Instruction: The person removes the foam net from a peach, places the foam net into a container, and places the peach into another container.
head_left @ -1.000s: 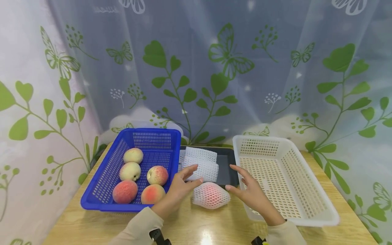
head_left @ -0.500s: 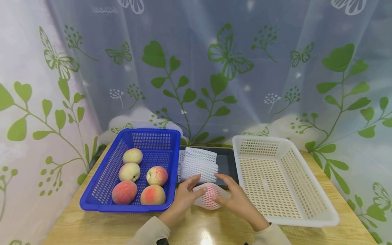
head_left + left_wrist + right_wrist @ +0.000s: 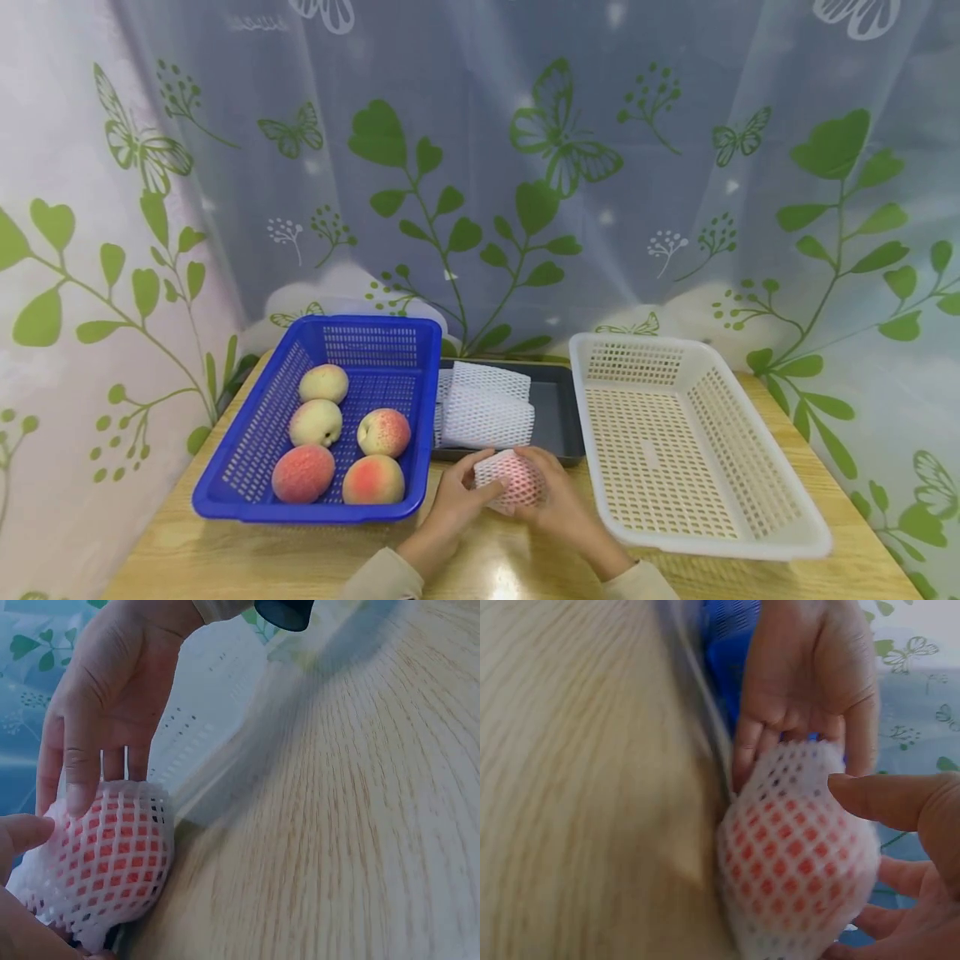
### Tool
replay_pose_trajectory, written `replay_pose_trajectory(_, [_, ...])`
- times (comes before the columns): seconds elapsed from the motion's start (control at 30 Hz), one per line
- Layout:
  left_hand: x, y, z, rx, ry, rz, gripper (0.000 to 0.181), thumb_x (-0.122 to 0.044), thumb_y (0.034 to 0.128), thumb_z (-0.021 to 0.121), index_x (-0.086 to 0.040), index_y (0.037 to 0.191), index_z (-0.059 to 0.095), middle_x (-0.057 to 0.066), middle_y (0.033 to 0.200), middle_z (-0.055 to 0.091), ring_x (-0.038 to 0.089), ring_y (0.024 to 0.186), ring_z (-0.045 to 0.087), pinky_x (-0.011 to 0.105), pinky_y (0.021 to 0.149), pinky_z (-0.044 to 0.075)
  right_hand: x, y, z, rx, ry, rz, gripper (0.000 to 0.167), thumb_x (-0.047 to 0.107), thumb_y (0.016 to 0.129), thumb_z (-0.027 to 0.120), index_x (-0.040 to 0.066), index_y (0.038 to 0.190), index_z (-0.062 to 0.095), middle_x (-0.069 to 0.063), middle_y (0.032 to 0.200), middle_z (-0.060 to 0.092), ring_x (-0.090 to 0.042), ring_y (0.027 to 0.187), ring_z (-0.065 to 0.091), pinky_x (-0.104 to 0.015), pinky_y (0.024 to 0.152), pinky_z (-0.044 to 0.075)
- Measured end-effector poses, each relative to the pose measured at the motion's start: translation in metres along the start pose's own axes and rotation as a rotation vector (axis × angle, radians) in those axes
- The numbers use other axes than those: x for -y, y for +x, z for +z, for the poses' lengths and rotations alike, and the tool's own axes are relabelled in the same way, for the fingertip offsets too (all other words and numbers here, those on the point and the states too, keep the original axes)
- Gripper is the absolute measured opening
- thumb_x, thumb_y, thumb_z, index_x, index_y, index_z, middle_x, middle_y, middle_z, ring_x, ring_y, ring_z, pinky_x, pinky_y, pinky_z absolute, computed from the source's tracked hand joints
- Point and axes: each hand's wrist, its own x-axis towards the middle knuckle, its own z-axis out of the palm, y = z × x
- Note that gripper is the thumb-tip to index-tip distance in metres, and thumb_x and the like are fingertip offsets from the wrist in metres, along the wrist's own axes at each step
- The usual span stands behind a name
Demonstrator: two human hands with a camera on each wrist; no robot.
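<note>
A peach in a white foam net sleeve [image 3: 519,482] is held between both hands over the near middle of the table. My left hand [image 3: 454,503] grips its left end, thumb on top of the netting. On the other end, my right hand [image 3: 561,505] curls its fingers round the fruit. In the right wrist view, the wrapped peach [image 3: 799,859] shows red through the mesh, and the sleeve narrows toward the left hand [image 3: 810,682]. The left wrist view has the right hand [image 3: 105,697] with its thumb against the net. Some fingertips are hidden behind the fruit.
A blue basket [image 3: 431,400] with several bare peaches stands at the left. Behind the hands, a dark tray [image 3: 557,408] bears white foam net sleeves [image 3: 491,408]. At the right is a white basket [image 3: 780,450]. A printed curtain [image 3: 480,208] hangs behind the wooden table [image 3: 480,575].
Both hands have come down and inward from either side of the wrapped peach and taken hold of it. The fruit has turned slightly between them. Baskets and tray stay put.
</note>
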Motion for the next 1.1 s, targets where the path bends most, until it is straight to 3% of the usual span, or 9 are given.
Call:
replay_pose_trajectory(0.23, [0.005,0.0,-0.001,0.029,-0.061,-0.017,0.053,-0.01,0.0846,0.071,0.007,0.131,0.052,0.021,0.12,0.062,0.022,0.104,0.059,0.019,0.08,0.049,-0.019,-0.001,0.01,-0.005,-0.008,0.024,0.081,-0.002,0.066,0.081,0.006,0.138,0.046,-0.021,0.138,0.043,-0.041,0.126,0.044,-0.06,0.103,0.037])
replay_pose_trajectory(0.4, [0.011,0.001,-0.001,0.041,-0.08,-0.034,0.054,-0.011,0.0854,0.07,0.006,0.133,0.05,0.02,0.12,0.062,0.02,0.103,0.059,0.023,0.082,0.051,-0.026,-0.002,0.014,-0.026,0.008,0.023,0.083,-0.002,0.064,0.082,0.009,0.138,0.046,-0.02,0.136,0.043,-0.041,0.125,0.043,-0.06,0.103,0.036])
replay_pose_trajectory(0.63, [0.011,0.003,0.002,0.048,-0.187,-0.08,0.054,-0.008,0.0845,0.069,0.004,0.133,0.05,0.015,0.115,0.063,0.014,0.094,0.059,0.03,0.081,0.055,-0.027,0.0,0.013,-0.042,0.03,0.021,0.083,-0.004,0.063,0.081,0.01,0.138,0.047,-0.019,0.135,0.044,-0.04,0.124,0.044,-0.059,0.103,0.036])
replay_pose_trajectory(0.83, [0.005,0.002,0.003,0.059,-0.246,-0.073,0.052,-0.008,0.0851,0.068,0.005,0.132,0.051,0.013,0.114,0.063,0.013,0.095,0.059,0.03,0.083,0.055,-0.026,0.0,0.013,-0.071,0.017,0.033,0.085,-0.003,0.063,0.082,0.005,0.139,0.045,-0.021,0.133,0.046,-0.041,0.122,0.046,-0.059,0.102,0.037])
replay_pose_trajectory(1.1, [-0.009,0.0,0.003,0.045,-0.258,-0.036,0.049,-0.008,0.0856,0.068,0.007,0.13,0.052,0.014,0.116,0.062,0.014,0.098,0.059,0.025,0.084,0.053,-0.017,-0.002,0.007,-0.118,-0.047,0.021,0.092,0.012,0.062,0.086,-0.007,0.139,0.039,-0.029,0.132,0.048,-0.044,0.118,0.05,-0.058,0.099,0.041])
